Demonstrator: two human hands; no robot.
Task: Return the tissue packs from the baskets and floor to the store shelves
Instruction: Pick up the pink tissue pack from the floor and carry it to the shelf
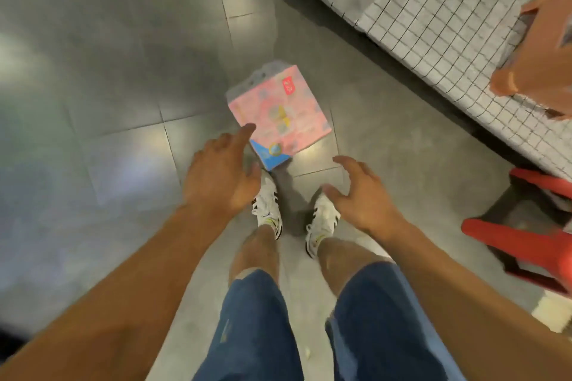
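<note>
- While the person stands on the grey tiled floor (108,71), a pink, square plastic-wrapped tissue pack with a blue corner (280,116) lies flat on the tiles just ahead of the white sneakers (267,207).
- Left hand (221,175) reaches down over the near left edge of the pack, fingers (244,133) straight and spread, holding nothing; whether a fingertip touches the wrap cannot be told.
- Right hand (360,192) hovers to the right of the pack, apart from it, fingers loosely spread and empty.
- White wire-grid shelving (433,25) runs along the upper right, with red plastic stools (520,241) beside it.
</note>
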